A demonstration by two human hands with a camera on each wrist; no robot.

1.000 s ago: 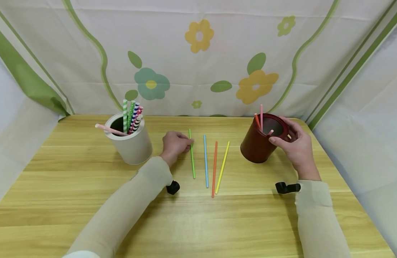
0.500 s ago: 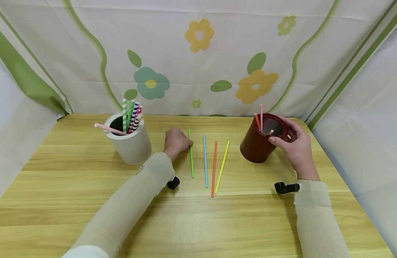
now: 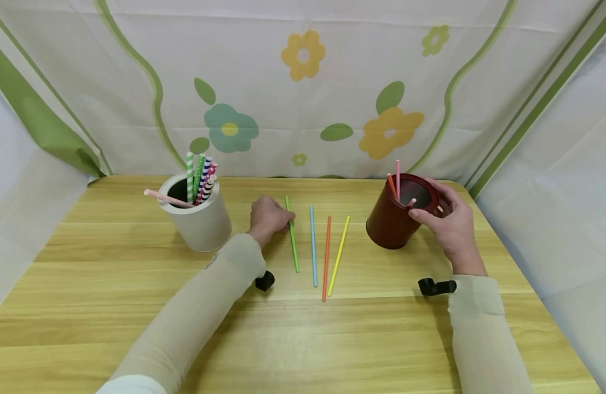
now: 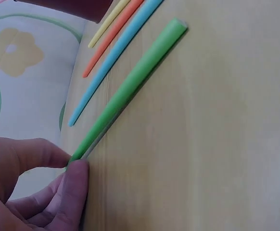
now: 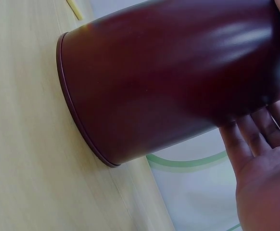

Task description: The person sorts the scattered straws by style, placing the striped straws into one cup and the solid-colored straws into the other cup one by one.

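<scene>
My left hand (image 3: 270, 216) pinches a green straw (image 3: 294, 249) near its far end, between thumb and fingertip. In the left wrist view the green straw (image 4: 130, 86) stretches away from the fingers just over the wooden surface; I cannot tell if it is slightly raised. To its right lie a blue straw (image 3: 313, 251), an orange straw (image 3: 327, 257) and a yellow straw (image 3: 339, 254). My right hand (image 3: 450, 224) holds the upper right side of a dark red cup (image 3: 388, 221), thumb near the rim and fingers behind. An orange straw and pink ones poke out of that cup.
A white cup (image 3: 204, 230) stands at the left with several striped and dotted straws (image 3: 201, 178) in it; a pale pink straw (image 3: 167, 197) leans over its rim. Behind the wooden table (image 3: 303, 345) hangs a flowered curtain (image 3: 273, 71).
The left hand has shifted slightly, and the green straw's near end has swung a little left, then back right. The right hand and dark red cup stay in place.
</scene>
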